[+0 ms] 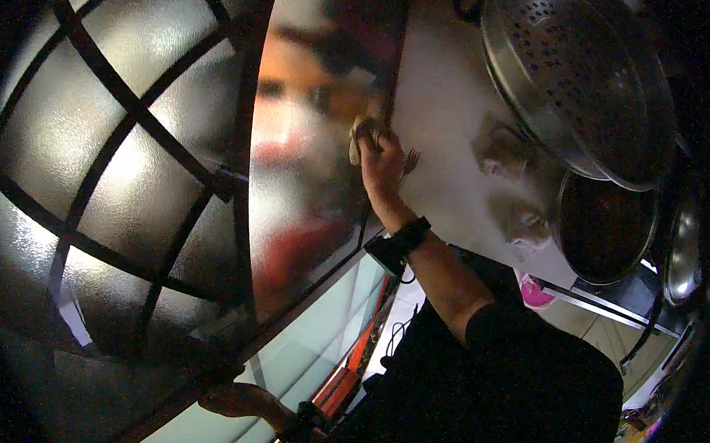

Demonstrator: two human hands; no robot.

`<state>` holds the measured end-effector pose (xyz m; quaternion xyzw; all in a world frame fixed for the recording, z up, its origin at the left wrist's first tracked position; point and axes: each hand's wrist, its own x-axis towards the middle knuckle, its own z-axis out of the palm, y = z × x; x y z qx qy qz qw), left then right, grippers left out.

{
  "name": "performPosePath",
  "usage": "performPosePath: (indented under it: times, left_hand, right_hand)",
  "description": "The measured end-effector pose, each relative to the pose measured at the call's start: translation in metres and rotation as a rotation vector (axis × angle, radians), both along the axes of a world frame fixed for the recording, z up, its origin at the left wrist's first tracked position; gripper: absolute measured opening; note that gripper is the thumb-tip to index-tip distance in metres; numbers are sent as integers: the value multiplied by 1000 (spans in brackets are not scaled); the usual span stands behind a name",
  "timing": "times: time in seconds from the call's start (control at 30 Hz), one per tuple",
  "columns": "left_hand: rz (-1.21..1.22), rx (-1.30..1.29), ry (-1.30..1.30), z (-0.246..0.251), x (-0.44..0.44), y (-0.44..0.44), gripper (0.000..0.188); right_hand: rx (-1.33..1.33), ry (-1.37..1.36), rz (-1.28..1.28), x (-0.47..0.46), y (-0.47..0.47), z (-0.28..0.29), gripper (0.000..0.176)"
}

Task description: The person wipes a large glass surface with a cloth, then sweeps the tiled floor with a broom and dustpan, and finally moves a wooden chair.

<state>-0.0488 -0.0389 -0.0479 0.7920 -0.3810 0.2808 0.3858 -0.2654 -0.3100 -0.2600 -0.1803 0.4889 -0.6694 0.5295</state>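
Note:
My right hand [381,148] is closed around a pale crumpled cloth [355,143]. It holds the cloth at the right-hand border of a glossy cabinet panel [297,189], where blurred orange and red shapes show. To the left stands a cabinet door [137,114] with textured glass and a dark lattice. Low in the view, my left hand [231,397] grips the lower edge of that door; its fingertips are partly lost in shadow. A fork-shaped utensil [412,158] shows just beside my right wrist.
A perforated metal colander [575,82] fills the upper right, close to the camera. Below it hang a dark round pan [607,226] and a shiny metal lid or pan [684,254]. A pale wall surface [449,107] lies behind. A pink object [535,292] appears lower down.

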Motion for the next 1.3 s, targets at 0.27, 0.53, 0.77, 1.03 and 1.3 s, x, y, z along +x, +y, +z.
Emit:
performPosePath:
  times: [0.27,0.53,0.77,1.03,1.3]
  left_hand:
    - [-50,-71,143,3,-7,-1,45]
    - [42,105,-321,1,-7,-5,39]
    - [-157,3,-89,-15,6,-10,39]
    - [-58,-34,-108,-11,-13,-12,34]
    - [15,-81,-90,-9,0,-9,28]
  right_hand:
    - [-327,510,3,-13,-9,23,14]
    - [-374,491,-33,-12,0,17,18]
    - [136,222,18,0,-1,-19,14]
    - [-323,71,-192,-15,-27,15,17]
    - [-223,454,-238,-14,-39,-16,22]
